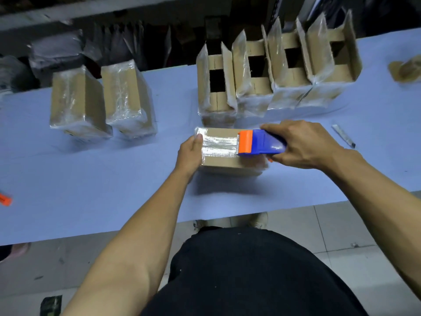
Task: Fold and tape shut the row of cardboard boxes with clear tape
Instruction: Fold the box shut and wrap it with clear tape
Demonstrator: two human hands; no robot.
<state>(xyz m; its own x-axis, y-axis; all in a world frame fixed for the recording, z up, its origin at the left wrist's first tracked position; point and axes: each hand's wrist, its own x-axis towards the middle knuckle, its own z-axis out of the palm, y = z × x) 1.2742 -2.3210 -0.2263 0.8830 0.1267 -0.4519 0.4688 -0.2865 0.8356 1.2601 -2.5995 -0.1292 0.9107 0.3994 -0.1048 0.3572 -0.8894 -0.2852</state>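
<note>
A small cardboard box [224, 164] lies closed on the blue table in front of me, with a shiny strip of clear tape [219, 145] along its top. My left hand [190, 153] grips the box's left end, thumb on top. My right hand [298, 145] holds a blue and orange tape dispenser [259, 142] pressed on the box's top right part. Behind it stands a row of several open boxes [275, 71] with upright flaps. Two taped boxes [102, 101] sit at the left.
A utility knife [344, 136] lies right of my right hand. An orange object [5, 199] shows at the left table edge. Crumpled brown material [406, 68] sits far right. The table's near edge [227, 216] borders a tiled floor.
</note>
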